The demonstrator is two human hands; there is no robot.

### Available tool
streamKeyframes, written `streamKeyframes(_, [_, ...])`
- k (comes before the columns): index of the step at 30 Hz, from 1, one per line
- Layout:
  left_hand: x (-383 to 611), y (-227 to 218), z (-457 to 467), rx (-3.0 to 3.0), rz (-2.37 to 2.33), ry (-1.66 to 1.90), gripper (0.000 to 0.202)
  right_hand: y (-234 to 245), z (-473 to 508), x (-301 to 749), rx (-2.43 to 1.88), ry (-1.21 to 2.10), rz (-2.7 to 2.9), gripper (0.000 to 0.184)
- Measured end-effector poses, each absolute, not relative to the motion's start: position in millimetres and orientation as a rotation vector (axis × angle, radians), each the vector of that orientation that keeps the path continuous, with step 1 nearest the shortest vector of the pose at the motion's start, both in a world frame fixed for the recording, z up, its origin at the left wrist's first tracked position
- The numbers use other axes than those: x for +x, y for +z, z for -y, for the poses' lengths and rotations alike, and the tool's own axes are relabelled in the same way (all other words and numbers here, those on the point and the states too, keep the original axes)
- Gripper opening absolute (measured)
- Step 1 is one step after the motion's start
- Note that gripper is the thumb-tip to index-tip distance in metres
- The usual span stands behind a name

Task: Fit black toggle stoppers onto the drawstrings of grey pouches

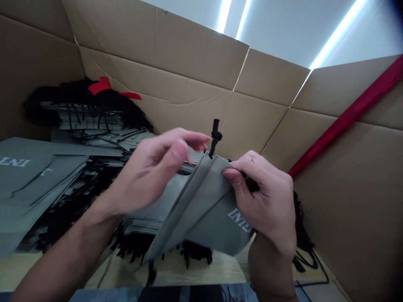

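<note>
I hold a grey fabric drawstring pouch [201, 209] with white lettering in front of me. My right hand [267, 197] pinches its upper right edge between thumb and fingers. My left hand [157, 167] is curled at the pouch's top left, fingertips pinched close to a black knotted cord [215, 138] that sticks up from the pouch's top edge. Whether the left fingers grip the cord or the fabric is hard to tell.
Stacks of similar grey pouches [34, 176] with black cords lie at the left and behind. A red ribbon [103, 86] tops a black bundle at the back left. Cardboard walls [189, 71] surround the area, with a red strip [346, 117] at the right.
</note>
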State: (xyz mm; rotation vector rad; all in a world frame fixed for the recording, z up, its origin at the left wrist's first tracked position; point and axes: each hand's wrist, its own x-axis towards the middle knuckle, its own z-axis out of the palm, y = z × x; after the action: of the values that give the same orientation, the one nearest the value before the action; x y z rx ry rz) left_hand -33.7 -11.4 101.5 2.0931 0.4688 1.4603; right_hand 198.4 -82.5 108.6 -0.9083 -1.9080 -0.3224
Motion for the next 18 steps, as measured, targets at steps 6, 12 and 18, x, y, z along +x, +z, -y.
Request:
streamKeyframes(6, [-21,97,40,2.146,-0.480,1.552,0.009,111,91,200,-0.976,-0.121,2.122,0.036])
streamKeyframes(12, [-21,99,29,2.410,-0.447,1.380,0.021,111,96,208,-0.992,0.090,2.040,0.024])
streamKeyframes(18, [-23,101,37,2.499,-0.411,1.211,0.026,110,90,211,-0.814,0.087,1.899,0.049])
